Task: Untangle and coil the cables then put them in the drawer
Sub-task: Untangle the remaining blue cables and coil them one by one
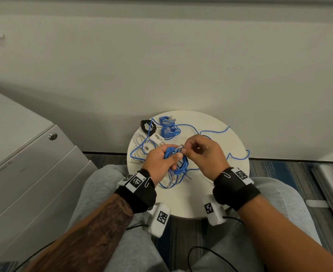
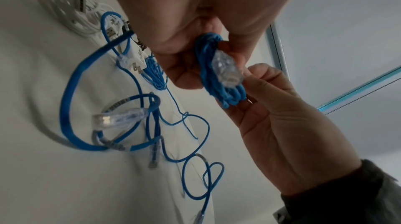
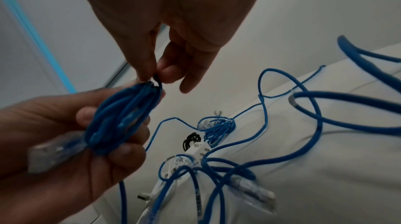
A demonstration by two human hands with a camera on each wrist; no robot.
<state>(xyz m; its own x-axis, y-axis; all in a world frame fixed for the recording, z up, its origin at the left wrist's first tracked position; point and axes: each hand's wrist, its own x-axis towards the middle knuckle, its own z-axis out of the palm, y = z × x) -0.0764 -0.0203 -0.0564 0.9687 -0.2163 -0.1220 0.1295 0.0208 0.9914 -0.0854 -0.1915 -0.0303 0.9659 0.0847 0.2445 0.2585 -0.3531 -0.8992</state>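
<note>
Coil of thin blue network cable (image 1: 176, 160) sits in the left hand (image 1: 159, 160), fingers curled round the bundled loops, held just above the near-centre of the round desk (image 1: 216, 122). Right hand (image 1: 203, 152) pinches at the top of the coil beside the clear plug (image 1: 179, 147); the right-wrist view shows a small dark strand between thumb and forefinger there, possibly a tie, cannot tell for sure.

Elsewhere on desk: second small blue coil (image 1: 169, 127) at the far side, black coiled cord (image 1: 147, 125) to its left, white cable (image 1: 140, 146) with white adapter (image 1: 157, 137) at left. A loose blue cable (image 1: 216, 132) snakes across the right half and over the right rim. Filing cabinet with drawers (image 1: 34, 163) stands to the left, drawers appear closed.

Handling judgement:
- Cable looks light, limp, with some spring in it; loops likely to fan out if grip loosens.
- Jacket looks smooth, so strands may slide past one another; best held across the whole bundle at mid-coil, as the left hand does now.
- Clear plug is rigid with a thin latch tab, probably the fragile part; pull on the cord behind it, not on the tab.
- Loose cable: take one plug end and feed it through, since the strands cross.
</note>
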